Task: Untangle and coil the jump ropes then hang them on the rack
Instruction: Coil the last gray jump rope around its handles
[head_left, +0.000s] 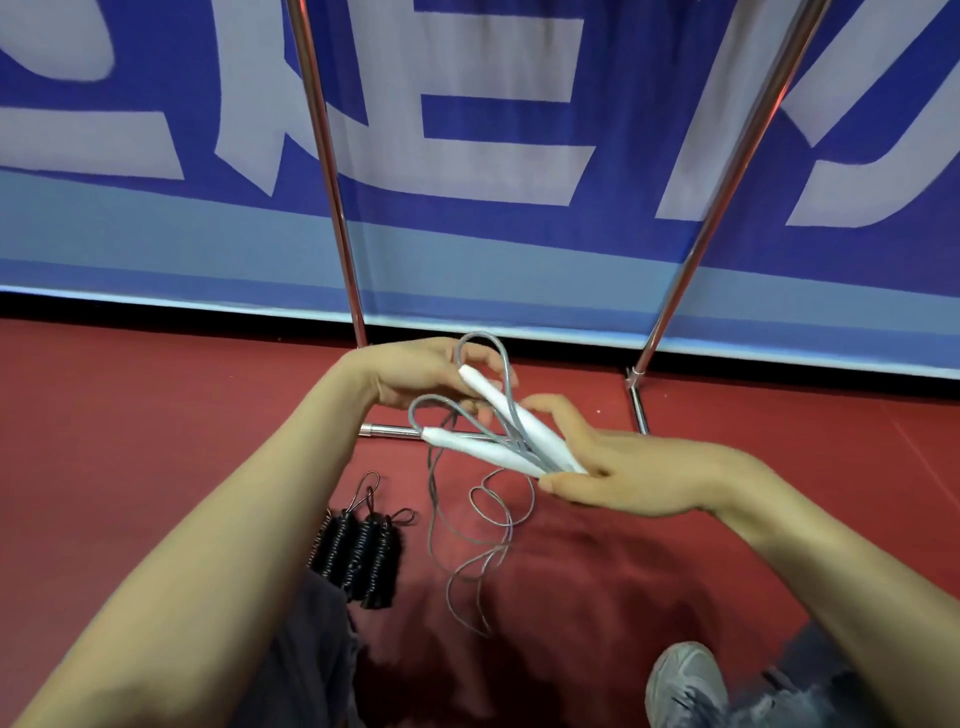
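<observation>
Right hand (639, 478), palm turned inward: the thumb lies beneath and the fingers on top, pinching the butt ends of the two white handles (498, 402) of a jump rope. The handles fan out from this grip up and to the left, their cord ends pointing at the left hand (415, 371). The index finger lies stretched along the upper handle.

Left hand, held just beyond the handle tips with its fingers bent: the tip of the upper handle overlaps it, and the grey cord (483, 525) loops over its fingers. Whether those fingers actually grip the cord cannot be told.

From each handle tip the cord arches in a short loop, runs back between the handles toward the right hand, then drops in loose, crossing curls onto the red floor (156, 415) below both hands.

A black jump rope (358, 551), already coiled into a tight bundle, lies on the floor near the left forearm. Beyond the hands stand the metal poles and base bar of the rack (332, 208), in front of a blue banner (493, 130). A grey shoe (685, 680) shows at lower right.
</observation>
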